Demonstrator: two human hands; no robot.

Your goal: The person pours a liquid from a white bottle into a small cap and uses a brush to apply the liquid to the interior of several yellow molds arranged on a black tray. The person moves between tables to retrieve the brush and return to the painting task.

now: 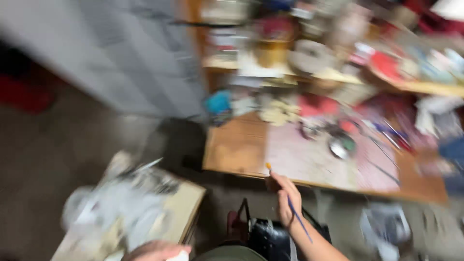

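The view is smeared by motion. My right hand (286, 199) is raised in front of the wooden desk's near edge, shut on a thin paintbrush (290, 205) with a blue handle and an orange tip that points up towards the desk. My left hand (157, 251) shows only partly at the bottom edge, next to something small and white; whether it holds that, I cannot tell. It lies near the low table on the left.
A wooden desk (237, 150) carries a pale mat, small pots and cluttered craft things, with a crowded shelf (333, 75) behind. A low side table (181, 212) at the left bears crumpled plastic. A dark bag (268, 239) sits below. A grey wall panel (135, 58) stands far left.
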